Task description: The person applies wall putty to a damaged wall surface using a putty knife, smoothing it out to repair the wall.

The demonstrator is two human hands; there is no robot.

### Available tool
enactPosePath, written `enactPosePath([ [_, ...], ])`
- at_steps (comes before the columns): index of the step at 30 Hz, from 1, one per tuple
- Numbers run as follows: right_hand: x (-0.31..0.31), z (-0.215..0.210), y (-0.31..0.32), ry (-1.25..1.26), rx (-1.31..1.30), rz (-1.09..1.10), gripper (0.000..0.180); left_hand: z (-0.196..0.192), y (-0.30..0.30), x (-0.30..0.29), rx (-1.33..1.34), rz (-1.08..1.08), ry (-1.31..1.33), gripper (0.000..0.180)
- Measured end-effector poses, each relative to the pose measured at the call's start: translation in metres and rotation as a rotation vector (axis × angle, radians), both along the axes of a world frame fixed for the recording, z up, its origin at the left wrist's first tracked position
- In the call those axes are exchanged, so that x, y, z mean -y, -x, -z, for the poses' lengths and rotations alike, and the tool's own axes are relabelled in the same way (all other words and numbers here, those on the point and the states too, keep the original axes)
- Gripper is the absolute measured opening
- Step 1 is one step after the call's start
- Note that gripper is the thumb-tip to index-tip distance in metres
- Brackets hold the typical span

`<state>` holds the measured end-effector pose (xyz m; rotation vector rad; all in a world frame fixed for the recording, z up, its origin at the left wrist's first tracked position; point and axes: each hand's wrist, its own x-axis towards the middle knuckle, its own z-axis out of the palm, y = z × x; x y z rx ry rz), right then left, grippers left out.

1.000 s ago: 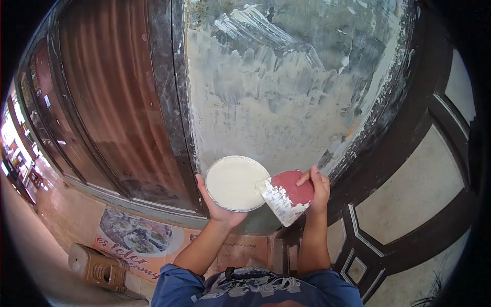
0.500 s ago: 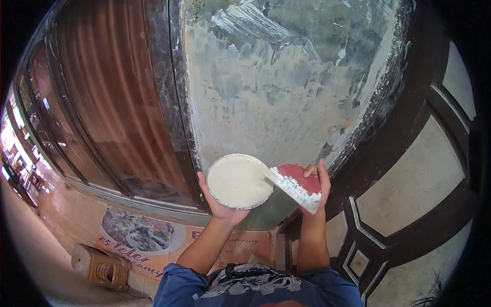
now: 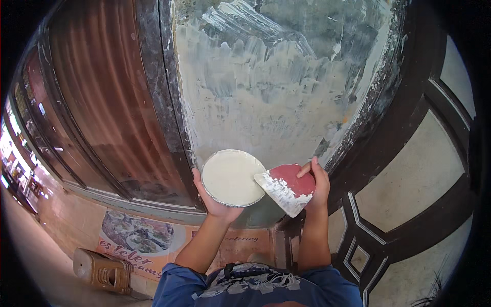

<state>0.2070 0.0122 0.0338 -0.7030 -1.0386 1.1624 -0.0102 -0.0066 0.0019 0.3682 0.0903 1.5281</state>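
My left hand cups a round metal bowl filled with white putty, held up in front of a wall. My right hand grips a red scraper whose wide blade is smeared white. The blade's corner rests at the bowl's right rim. Right behind both stands a grey wall panel coated with streaky white putty.
A dark reddish-brown shutter fills the left. A dark wooden frame with pale panels runs down the right. Below lie a printed banner with food pictures and a small brown stool on the floor.
The scraper has turned and moved up to the left, from below the bowl's right side to its right rim. The bowl has stayed nearly still.
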Motion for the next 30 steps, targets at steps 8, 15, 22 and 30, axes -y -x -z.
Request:
enactPosePath([
  [8,-0.018,0.017,-0.012,-0.012,-0.066,-0.032,0.049,0.0,0.0,-0.01,-0.012,0.012,0.025,0.09],
  [15,-0.03,0.025,-0.006,0.117,-0.69,-0.511,0.041,-0.006,-0.01,-0.018,0.017,0.098,-0.01,0.094],
  [22,-0.053,0.038,-0.011,0.054,-1.066,-0.719,0.034,0.001,-0.017,-0.036,0.066,0.164,-0.018,0.103],
  [30,-0.091,-0.149,-0.1,-0.619,0.2,0.109,0.05,-0.016,-0.005,-0.041,0.087,0.116,-0.088,0.104],
])
